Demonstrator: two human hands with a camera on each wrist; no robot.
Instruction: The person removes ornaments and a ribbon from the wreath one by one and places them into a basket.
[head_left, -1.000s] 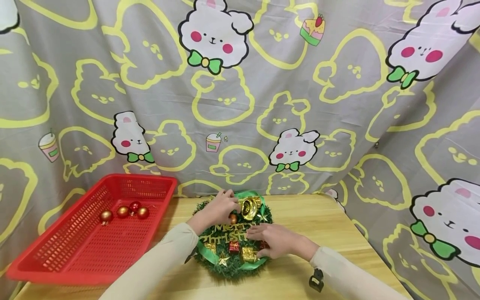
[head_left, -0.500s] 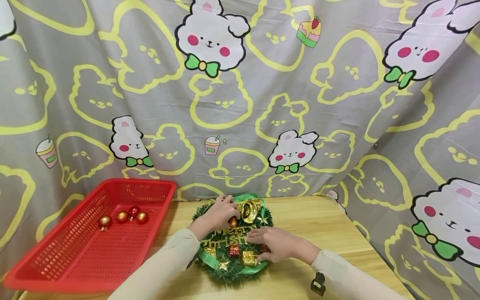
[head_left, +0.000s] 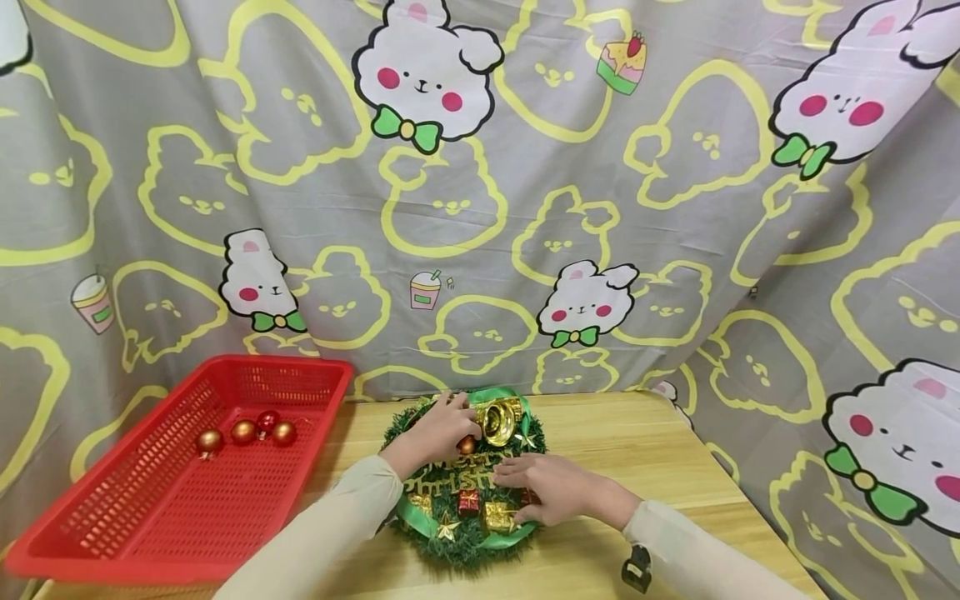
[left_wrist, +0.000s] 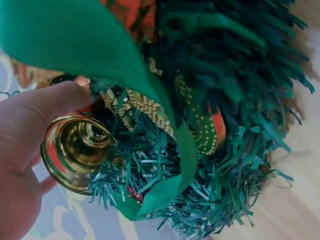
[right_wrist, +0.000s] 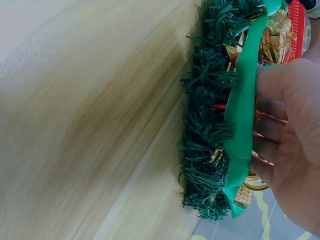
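Note:
A round green Christmas wreath [head_left: 457, 546] lies on the table with gold lettering [head_left: 450, 479], small gift boxes [head_left: 468, 500], gold stars [head_left: 447, 527] and green ribbon [left_wrist: 90, 45]. My left hand [head_left: 441, 429] is over its upper left part, fingers bent around an orange-gold bauble [head_left: 467, 445]. A gold bell [head_left: 498, 423] sits just right of that bauble; in the left wrist view, the bell [left_wrist: 75, 152] is beside my thumb, which mostly hides the bauble. My right hand [head_left: 551, 487] rests on the wreath's right side with fingers extended over the decorations.
A red plastic basket [head_left: 187, 517] stands at the left, holding gold baubles [head_left: 210, 442] and a red one [head_left: 267, 422]. The wooden table [head_left: 637, 450] extends right of the wreath. A patterned curtain [head_left: 465, 325] hangs behind the table.
The head view has tilted slightly. My left hand has shifted a little to the right at the bauble; my right hand stays in the same place on the wreath.

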